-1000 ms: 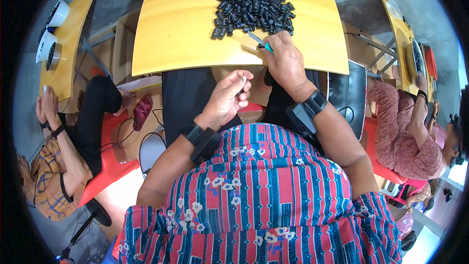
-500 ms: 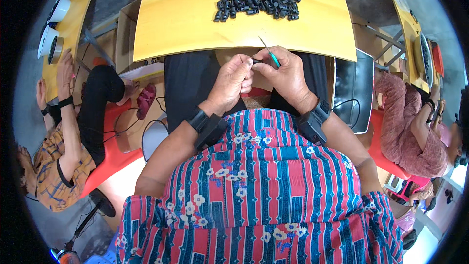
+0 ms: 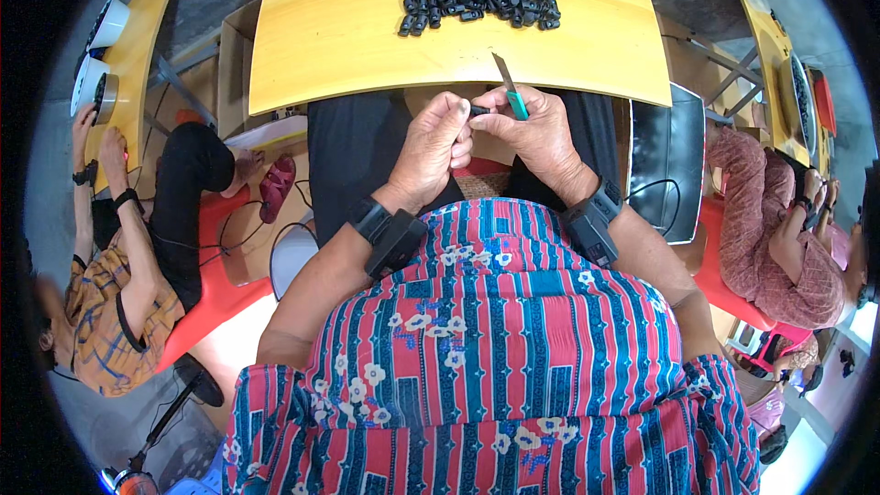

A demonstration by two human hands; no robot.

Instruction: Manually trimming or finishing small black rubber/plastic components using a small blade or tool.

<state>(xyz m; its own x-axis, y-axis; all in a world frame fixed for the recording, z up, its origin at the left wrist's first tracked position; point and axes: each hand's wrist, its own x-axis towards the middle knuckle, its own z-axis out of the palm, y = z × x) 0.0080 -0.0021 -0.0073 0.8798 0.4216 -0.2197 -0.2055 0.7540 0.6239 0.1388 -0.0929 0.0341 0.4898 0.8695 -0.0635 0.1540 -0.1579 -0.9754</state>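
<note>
Both hands meet at the yellow table's [image 3: 367, 46] edge: left hand [image 3: 433, 148] pinches a small black part [image 3: 478, 111], right hand [image 3: 541, 133] clamps a green-handled knife [image 3: 510, 90].

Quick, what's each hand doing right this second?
Left hand: closed, pinching a small black part.
Right hand: closed, holding a green-handled knife, blade pointing up.

one knife [image 3: 510, 92], two wristbands [image 3: 390, 234], three yellow tables [image 3: 367, 27]

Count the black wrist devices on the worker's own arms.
2: one wrist device on the left forearm, one wrist device on the right. More could be hidden under sleeves.
</note>
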